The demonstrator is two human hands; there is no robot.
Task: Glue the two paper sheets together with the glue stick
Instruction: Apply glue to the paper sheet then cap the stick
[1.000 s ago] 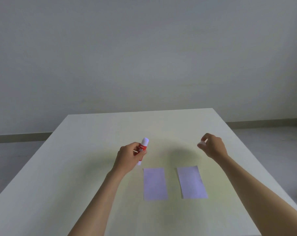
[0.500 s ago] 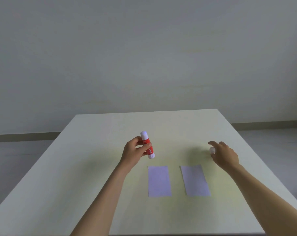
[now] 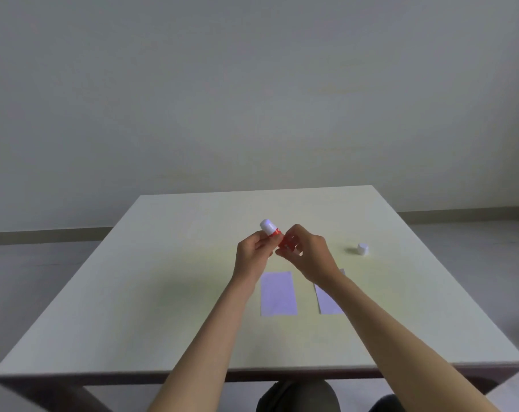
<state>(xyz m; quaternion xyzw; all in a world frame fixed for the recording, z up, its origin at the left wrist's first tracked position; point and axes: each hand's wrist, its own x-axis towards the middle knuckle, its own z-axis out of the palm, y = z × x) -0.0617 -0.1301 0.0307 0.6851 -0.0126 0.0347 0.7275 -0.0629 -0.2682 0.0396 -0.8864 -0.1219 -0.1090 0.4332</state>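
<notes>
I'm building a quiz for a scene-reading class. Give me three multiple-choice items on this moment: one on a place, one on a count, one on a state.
1. Where is the cap?
A. on the table right of the hands
B. on a paper sheet
C. on the floor

2. How many paper sheets lie on the table?
A. one
B. two
C. four

3. What holds the glue stick?
A. both hands
B. nothing, it lies flat
C. left hand only

Key:
1 A, the cap stands alone on the table.
2 B, left paper sheet and right paper sheet lie apart.
3 A, left hand and right hand both grip the glue stick.
</notes>
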